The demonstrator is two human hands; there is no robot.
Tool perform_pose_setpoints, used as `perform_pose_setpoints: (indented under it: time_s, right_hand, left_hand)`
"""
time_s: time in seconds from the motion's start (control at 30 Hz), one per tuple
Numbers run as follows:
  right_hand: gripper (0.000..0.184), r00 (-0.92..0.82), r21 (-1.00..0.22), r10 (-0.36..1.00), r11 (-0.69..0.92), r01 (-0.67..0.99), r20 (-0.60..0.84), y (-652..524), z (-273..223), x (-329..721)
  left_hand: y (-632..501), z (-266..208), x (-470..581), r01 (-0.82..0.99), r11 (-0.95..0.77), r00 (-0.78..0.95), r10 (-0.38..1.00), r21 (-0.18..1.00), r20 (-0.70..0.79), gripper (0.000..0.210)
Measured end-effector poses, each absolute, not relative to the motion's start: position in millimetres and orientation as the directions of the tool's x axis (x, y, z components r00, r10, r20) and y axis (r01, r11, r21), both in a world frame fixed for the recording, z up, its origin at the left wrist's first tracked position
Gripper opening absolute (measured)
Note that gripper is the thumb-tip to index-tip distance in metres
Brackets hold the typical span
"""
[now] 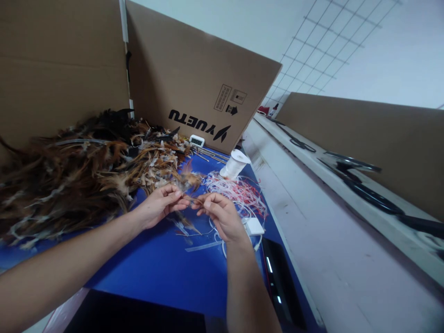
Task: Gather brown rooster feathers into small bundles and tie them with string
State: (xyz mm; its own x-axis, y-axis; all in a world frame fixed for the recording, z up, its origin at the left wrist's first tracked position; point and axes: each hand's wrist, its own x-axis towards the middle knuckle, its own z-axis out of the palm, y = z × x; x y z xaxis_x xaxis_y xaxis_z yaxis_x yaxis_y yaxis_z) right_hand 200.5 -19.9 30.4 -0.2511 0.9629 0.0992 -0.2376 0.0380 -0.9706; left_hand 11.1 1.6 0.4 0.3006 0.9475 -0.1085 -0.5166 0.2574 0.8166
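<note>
Forearms (253, 286) are stretched over the table (163, 273); a feather (191, 200) is pinched by left hand (162, 204) and right hand (224, 216), its length held crosswise between them, the pile (86, 171) nearer the left.

- Open lane: bare blue tabletop (166, 270) between the forearms, below the hands; only a clear strip (203, 247) lies at its upper right.
- Left side: feather heap (104, 171) bars low passage.
- Far side: cardboard panel (201, 78) stands as a wall.
- Right side: spool (237, 165), ribbon tangle (244, 199) and white box (254, 226) crowd the route.
- Between left hand (163, 204) and right hand (221, 213): narrow gap, crossed by a thin feather (194, 200).
</note>
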Motion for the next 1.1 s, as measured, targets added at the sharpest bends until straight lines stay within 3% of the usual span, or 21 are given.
perform_pose_setpoints:
  time_s: [0.17,0.3,0.43,0.53,0.63,0.73,0.87,1.0,1.1]
  right_hand:
    - [0.026,-0.219,-0.985,0.968,0.092,-0.145,0.123,-18.6,29.3,197.3]
    - [0.028,-0.211,-0.958,0.948,0.266,0.105,0.24,-19.6,25.3,190.9]
    - [0.006,-0.201,-0.766,0.871,0.49,0.416,0.448,-19.6,15.7,186.4]
    - [0.009,-0.233,-0.606,0.812,0.561,0.564,0.534,-19.3,10.7,185.4]
    - [0.012,-0.277,-0.537,0.8,0.572,0.62,0.532,-20.1,10.5,184.9]
    - [0.014,-0.285,-0.545,0.799,0.577,0.608,0.529,-21.7,13.7,184.1]
    - [0.011,-0.232,-0.702,0.838,0.542,0.462,0.494,-24.5,18.8,182.2]
    - [0.011,-0.164,-0.932,0.94,0.325,0.161,0.3,-27.6,21.9,177.6]
    - [0.015,-0.184,-0.991,0.975,0.118,-0.055,0.126,-30.3,24.8,172.7]
  left_hand:
    - [0.7,0.9,12.0,-0.49,0.204,0.277,0.958,0.847,-0.07,0.032]
    - [-0.7,-2.6,12.5,-0.427,0.181,0.304,0.951,0.886,-0.047,0.034]
    - [-0.7,-8.0,12.0,-0.384,0.136,0.315,0.949,0.913,-0.009,0.031]
    - [-0.2,-10.4,11.8,-0.342,0.12,0.33,0.944,0.932,-0.001,0.031]
    - [0.0,-11.0,11.9,-0.302,0.108,0.337,0.942,0.947,0.0,0.03]
    - [-0.2,-9.8,11.9,-0.255,0.074,0.315,0.949,0.964,0.01,0.031]
    - [-1.2,-4.0,10.3,-0.161,-0.091,0.178,0.977,0.983,0.12,0.029]
    - [-4.0,5.1,7.8,-0.041,-0.264,0.064,0.962,0.964,0.266,0.02]
    - [-6.2,9.0,6.0,0.049,-0.367,-0.004,0.93,0.929,0.367,0.014]
